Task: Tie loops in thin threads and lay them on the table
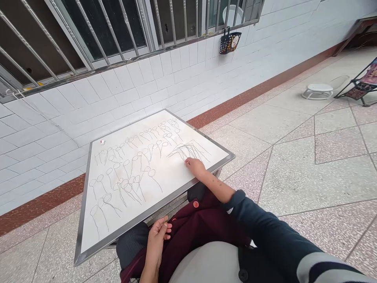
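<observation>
My right hand [194, 167] rests over the right part of a white table [173, 192], its fingers pinched together at the near edge of a loose pile of thin dark wire-like strands [191, 148]. Whether a strand is between those fingertips is too fine to see. Rows of similar strands, each with a loop [151, 172] at one end and a long tail, lie across the left and middle of the tabletop. Over my lap, my left hand [159, 232] is closed, thumb against fingers, on a small brownish piece [166, 218] whose kind I cannot tell.
A tiny red-and-white object [102, 142] lies near the table's far left corner. Behind stands a white tiled wall [141, 84] with barred windows and a hanging black patterned bag [229, 42]. A low white chair [319, 89] and a folding chair [363, 80] are at right.
</observation>
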`<state>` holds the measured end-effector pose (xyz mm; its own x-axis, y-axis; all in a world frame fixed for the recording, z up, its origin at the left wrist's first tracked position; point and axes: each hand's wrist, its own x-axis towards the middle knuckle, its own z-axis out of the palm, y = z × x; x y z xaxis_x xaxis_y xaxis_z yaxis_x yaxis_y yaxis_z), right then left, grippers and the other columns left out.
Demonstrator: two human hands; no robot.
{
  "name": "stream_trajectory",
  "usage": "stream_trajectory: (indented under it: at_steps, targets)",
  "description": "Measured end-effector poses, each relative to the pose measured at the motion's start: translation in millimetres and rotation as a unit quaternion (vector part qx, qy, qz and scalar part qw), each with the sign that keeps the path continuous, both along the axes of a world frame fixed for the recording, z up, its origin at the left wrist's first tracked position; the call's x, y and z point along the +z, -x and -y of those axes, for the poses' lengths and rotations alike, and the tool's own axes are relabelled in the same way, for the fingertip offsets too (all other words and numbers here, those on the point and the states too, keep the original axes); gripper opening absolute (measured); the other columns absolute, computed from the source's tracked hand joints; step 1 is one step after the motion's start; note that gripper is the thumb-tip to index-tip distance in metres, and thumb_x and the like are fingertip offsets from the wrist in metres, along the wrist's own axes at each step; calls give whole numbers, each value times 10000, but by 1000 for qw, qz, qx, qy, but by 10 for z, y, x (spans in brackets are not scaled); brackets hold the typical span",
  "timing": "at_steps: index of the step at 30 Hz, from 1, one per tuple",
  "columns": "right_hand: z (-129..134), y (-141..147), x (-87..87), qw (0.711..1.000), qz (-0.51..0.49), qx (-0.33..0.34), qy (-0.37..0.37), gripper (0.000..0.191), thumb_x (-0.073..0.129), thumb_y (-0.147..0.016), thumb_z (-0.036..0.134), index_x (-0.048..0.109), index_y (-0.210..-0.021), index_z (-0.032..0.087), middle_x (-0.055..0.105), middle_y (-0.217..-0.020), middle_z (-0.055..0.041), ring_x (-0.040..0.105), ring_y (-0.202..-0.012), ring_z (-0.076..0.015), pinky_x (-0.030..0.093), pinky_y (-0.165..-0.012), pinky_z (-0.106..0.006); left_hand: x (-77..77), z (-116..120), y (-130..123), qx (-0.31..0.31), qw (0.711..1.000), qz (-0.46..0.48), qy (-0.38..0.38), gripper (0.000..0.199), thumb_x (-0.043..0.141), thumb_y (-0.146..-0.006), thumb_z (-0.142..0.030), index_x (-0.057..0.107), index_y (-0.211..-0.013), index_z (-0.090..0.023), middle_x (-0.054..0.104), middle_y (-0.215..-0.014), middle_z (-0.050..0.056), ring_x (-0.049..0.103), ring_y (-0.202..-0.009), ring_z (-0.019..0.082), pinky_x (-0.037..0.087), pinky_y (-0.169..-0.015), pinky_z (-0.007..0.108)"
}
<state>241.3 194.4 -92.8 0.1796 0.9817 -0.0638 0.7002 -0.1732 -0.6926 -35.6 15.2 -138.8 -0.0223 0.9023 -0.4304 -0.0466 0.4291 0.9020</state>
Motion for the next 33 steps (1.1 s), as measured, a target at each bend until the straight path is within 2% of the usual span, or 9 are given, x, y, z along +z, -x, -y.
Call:
stream_trajectory:
  at_steps: [4,8,13,18,20,24,28,31,33]
  targets:
    - [115,8,12,997,19,12,-70,229,474,-942,170,634,-1106,147,665,-1056,-132,598,-1044,-241,459,-917,-373,-45,4,15,2,1000,4,4,531,775,-631,-462,688,-1048,-146,719,-815,83,627,-689,149,489,-574,229]
    - [365,241,-42,983,5,78,-164,247,444,-951,176,629,-1115,177,655,-1101,-91,576,-1077,-204,447,-934,-328,-123,-17,33,1,1000,4,6,533,775,-638,-465,680,-1052,-143,722,-815,88,620,-685,147,488,-565,226]
    - [656,614,-226,954,-32,171,-246,219,446,-954,193,627,-1077,184,667,-968,-60,613,-946,-166,489,-868,-291,-183,-13,69,-3,1000,-8,-6,554,759,-652,-484,670,-1073,-134,718,-821,99,630,-685,160,502,-568,249]
    - [968,725,-442,929,-47,241,-277,245,403,-975,224,619,-1083,185,666,-920,-74,618,-868,-168,510,-793,-290,-192,28,128,3,997,-61,-45,600,641,-744,-549,612,-1169,-127,710,-913,119,651,-755,186,533,-627,297]
    - [1115,735,-525,916,-24,310,-254,250,398,-979,238,620,-1086,192,672,-921,-64,620,-857,-162,509,-792,-277,-194,37,163,0,993,-102,-64,594,568,-789,-566,596,-1190,-129,708,-945,122,657,-803,200,539,-663,313]
    - [1319,747,-663,890,71,425,-151,244,416,-975,254,630,-1061,173,671,-954,-84,612,-916,-197,495,-841,-318,-188,71,267,-43,973,-207,-95,491,495,-849,-493,614,-1184,-154,721,-955,103,667,-886,224,520,-802,363]
    - [1418,778,-711,872,102,471,-86,175,518,-926,233,645,-1018,154,678,-971,-105,619,-932,-228,483,-860,-357,-155,180,339,-124,934,-314,-115,339,520,-837,-323,670,-1121,-214,725,-1025,71,653,-981,228,446,-951,380]
    - [1512,804,-674,872,119,472,-45,213,573,-893,262,642,-1040,124,669,-1042,-159,599,-1022,-287,434,-925,-435,-122,298,307,-161,903,-381,-117,381,487,-839,-227,650,-1181,-194,695,-1124,104,615,-1070,255,391,-1008,417]
    - [1595,774,-619,876,122,466,-9,232,553,-901,288,657,-993,103,682,-979,-179,620,-970,-304,434,-898,-451,-93,380,262,-172,884,-420,-115,453,453,-848,-192,584,-1281,-165,669,-1168,135,574,-1131,278,341,-1039,454]
